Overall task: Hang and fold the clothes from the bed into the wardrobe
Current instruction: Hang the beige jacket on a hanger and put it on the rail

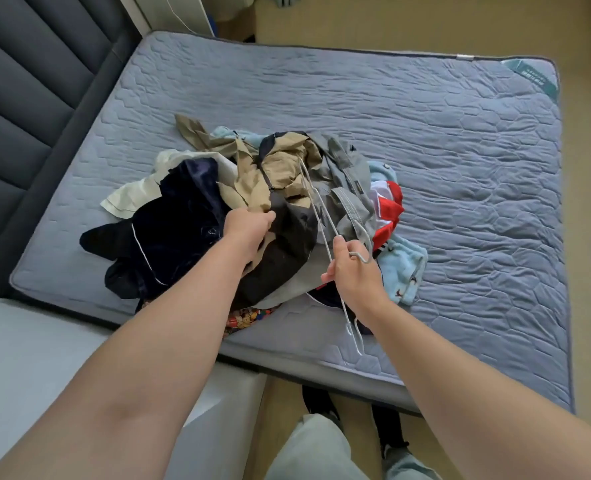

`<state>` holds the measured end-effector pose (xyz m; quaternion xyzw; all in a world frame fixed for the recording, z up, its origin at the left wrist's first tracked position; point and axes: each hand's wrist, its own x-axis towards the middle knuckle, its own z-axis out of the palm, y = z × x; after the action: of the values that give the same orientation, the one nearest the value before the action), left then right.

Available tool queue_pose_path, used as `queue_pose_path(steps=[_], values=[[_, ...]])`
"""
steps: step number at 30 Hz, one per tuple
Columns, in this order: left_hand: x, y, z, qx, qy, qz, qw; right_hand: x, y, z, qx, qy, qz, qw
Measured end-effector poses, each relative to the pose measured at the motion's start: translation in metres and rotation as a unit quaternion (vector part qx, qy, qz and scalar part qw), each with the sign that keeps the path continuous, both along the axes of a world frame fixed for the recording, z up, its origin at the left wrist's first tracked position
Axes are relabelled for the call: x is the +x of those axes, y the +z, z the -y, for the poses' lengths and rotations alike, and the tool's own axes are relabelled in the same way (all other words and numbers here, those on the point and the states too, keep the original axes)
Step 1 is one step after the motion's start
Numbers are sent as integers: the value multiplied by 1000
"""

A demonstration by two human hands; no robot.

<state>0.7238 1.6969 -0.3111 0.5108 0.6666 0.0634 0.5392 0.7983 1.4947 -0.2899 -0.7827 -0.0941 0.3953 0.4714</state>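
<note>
Left hand (247,225): fingers (269,216) mostly buried in the clothes (183,209). Hangers (321,207): middle hidden behind right hand (353,271). Patterned garment (249,315), lower centre: largely covered by the pile. Label (529,77), upper right: print illegible. Headboard (27,81): cut by left edge.

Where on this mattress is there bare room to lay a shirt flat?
Widest: right of the clothes pile, out to the mattress edge. Also the far strip beyond the pile. Narrow beside the headboard. Crowded: near edge, around the left hand, right hand and hangers.
</note>
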Motion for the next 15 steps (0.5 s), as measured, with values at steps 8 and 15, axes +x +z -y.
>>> queue_pose_path(steps=[8,15], values=[[2,108,49,265,-164,22,950,-1,53,32,76,19,24,997],[10,211,81,390,-162,92,902,9,117,45,130,36,85,987]])
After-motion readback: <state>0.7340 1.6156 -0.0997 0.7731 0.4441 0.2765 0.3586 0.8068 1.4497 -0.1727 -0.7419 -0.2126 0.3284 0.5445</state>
